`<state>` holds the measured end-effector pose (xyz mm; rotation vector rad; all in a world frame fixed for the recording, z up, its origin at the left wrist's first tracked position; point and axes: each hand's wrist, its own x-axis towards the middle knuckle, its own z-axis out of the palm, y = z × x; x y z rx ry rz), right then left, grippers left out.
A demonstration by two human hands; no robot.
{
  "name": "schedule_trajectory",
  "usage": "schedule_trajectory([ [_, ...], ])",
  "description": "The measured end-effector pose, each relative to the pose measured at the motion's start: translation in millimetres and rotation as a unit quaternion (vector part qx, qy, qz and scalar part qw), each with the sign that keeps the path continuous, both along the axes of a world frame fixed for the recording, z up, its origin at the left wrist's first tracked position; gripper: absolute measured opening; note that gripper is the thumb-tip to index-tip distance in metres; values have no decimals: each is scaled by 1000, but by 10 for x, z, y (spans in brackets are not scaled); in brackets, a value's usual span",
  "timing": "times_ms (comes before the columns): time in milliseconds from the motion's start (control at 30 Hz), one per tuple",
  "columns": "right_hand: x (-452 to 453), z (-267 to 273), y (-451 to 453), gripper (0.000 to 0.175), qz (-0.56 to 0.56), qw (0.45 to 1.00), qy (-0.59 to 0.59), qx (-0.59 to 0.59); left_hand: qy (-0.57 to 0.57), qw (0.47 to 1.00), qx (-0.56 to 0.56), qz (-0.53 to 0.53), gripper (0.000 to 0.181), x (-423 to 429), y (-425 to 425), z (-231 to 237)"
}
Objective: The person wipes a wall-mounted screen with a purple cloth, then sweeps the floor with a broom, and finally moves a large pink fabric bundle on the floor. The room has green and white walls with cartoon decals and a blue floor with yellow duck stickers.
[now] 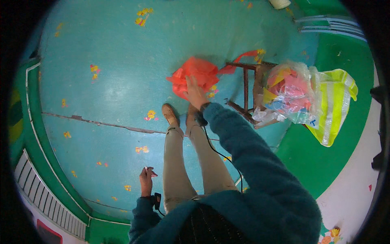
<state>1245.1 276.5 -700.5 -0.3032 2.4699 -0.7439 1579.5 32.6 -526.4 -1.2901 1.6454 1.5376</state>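
Observation:
My right hand (196,93) reaches down over a crumpled red plastic bag (198,71) near my shoes. Its fingers look spread and overlap the bag in view; whether they touch it is not clear. Low beside my left leg, my left hand (146,180) pinches a small white and pink piece (147,168), too small to name. To the right, a brown wooden stool (245,88) carries a clear plastic bag (292,94) stuffed with colourful material in red, yellow and blue.
A red strip (243,58) lies behind the stool. A yellow reflective vest (330,106) hangs beside the clear bag. Yellow and pink stickers (150,115) dot the blue-green floor (115,79). Pale pipes (335,26) run along the wall at upper right; a white grille (45,195) is lower left.

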Motion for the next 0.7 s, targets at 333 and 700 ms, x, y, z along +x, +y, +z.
schedule_trajectory([
  [333, -437, -1729, 757, 40, -15, 967, -58, 248, -104, 993, -34, 43, 29, 70, 13, -309],
  [700, 364, -981, 1914, 25, -55, 989, 8, 138, -75, 997, -4, 2, 24, -220, 119, -615],
])
